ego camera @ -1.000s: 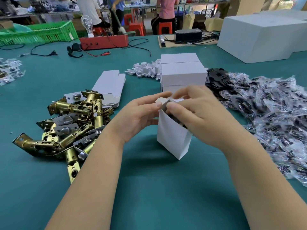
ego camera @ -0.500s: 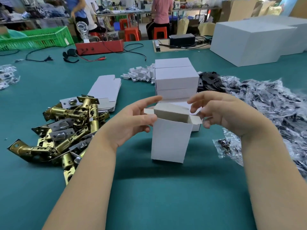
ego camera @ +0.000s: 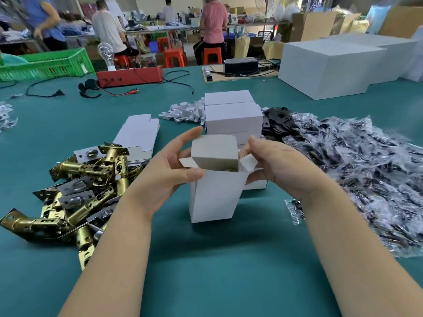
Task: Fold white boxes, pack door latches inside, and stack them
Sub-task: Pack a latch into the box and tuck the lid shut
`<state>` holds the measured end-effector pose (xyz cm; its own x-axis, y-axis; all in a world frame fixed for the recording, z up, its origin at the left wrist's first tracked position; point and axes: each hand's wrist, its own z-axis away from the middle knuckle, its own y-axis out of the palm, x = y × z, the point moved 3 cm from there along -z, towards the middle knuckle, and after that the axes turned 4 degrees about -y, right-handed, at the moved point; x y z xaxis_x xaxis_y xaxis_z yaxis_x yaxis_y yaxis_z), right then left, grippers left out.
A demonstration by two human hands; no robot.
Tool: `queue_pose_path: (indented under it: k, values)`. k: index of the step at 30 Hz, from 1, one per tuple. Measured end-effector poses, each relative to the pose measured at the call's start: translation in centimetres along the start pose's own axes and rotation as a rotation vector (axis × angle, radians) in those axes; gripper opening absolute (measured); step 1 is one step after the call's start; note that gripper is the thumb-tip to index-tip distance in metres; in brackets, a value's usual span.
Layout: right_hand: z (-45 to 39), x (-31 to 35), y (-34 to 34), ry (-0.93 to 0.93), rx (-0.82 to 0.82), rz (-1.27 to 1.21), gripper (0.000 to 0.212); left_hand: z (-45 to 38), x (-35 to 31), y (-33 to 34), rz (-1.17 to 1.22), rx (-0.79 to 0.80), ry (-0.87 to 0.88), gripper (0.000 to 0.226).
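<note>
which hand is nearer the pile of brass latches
Left. The left hand holds the open box right beside the latch pile; the right hand is across the box.

Latch pile left, packets right.

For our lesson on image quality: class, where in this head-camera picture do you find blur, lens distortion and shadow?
Head view: the people at the far benches are soft and blurred; the wide lens bows the green table edge and stretches the forearms; a soft shadow lies beneath the open white box; the plastic packets show small glints.
</note>
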<state>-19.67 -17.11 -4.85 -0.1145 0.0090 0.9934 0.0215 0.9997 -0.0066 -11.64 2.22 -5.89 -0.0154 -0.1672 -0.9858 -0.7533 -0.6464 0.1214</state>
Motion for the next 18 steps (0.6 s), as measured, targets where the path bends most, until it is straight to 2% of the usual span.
queue_pose_path:
  k: [3, 6, 8, 12, 18]
  values:
    - [-0.2, 0.1, 0.3, -0.004, -0.049, 0.034, 0.034, 0.1, 0.0, -0.1, 0.054, 0.052, -0.034, 0.087]
    - [-0.3, -0.1, 0.3, 0.044, -0.049, -0.121, 0.037, 0.1, 0.1, -0.2, 0.087, 0.11, -0.059, 0.097]
    - [-0.1, -0.1, 0.4, 0.024, 0.011, -0.185, 0.031, 0.1, 0.0, -0.2, 0.069, 0.128, -0.052, 0.091]
    - [0.2, -0.2, 1.1, -0.002, 0.066, -0.239, 0.017, 0.0, 0.1, -0.1, 0.088, 0.029, -0.033, 0.077]
    - [-0.3, -0.2, 1.4, -0.043, -0.031, -0.373, 0.029, -0.4, 0.6, 0.8, 0.222, 0.017, 0.02, 0.059]
